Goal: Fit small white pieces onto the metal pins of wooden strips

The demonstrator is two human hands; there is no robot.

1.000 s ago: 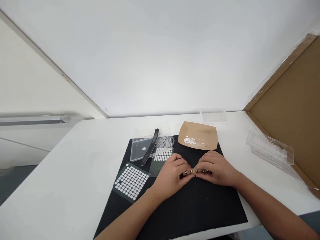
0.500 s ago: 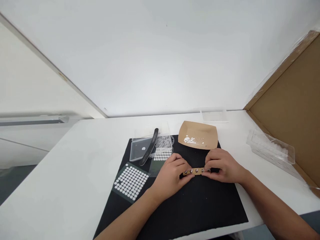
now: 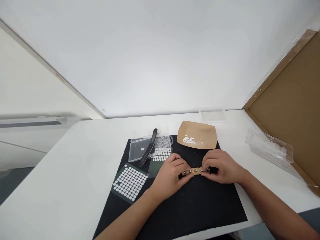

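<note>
A narrow tan strip (image 3: 198, 171) with several small shiny metallic pieces along it lies across the black mat (image 3: 190, 203). My left hand (image 3: 172, 171) grips its left end between thumb and fingers. At the other end, my right hand (image 3: 220, 166) is closed, with thumb and fingertips on the strip by a metallic piece; its fingers partly cover that end. Left of my hands are a sheet of white oval tabs (image 3: 130, 183) and a second such sheet (image 3: 161, 155). A black curved nail file (image 3: 148, 146) leans over an open clear plastic case (image 3: 135, 151).
A brown paper tray (image 3: 196, 128) with small white bits stands behind my hands. Thin clear pieces (image 3: 163, 142) lie in the case. A clear box (image 3: 270, 146) sits on the white table (image 3: 62, 173) at right, beside a cardboard panel (image 3: 287, 100). A clear lid (image 3: 212, 115) rests by the wall.
The view has shifted slightly. My right fingers have moved a little on the strip's right end; my left hand keeps its grip.
</note>
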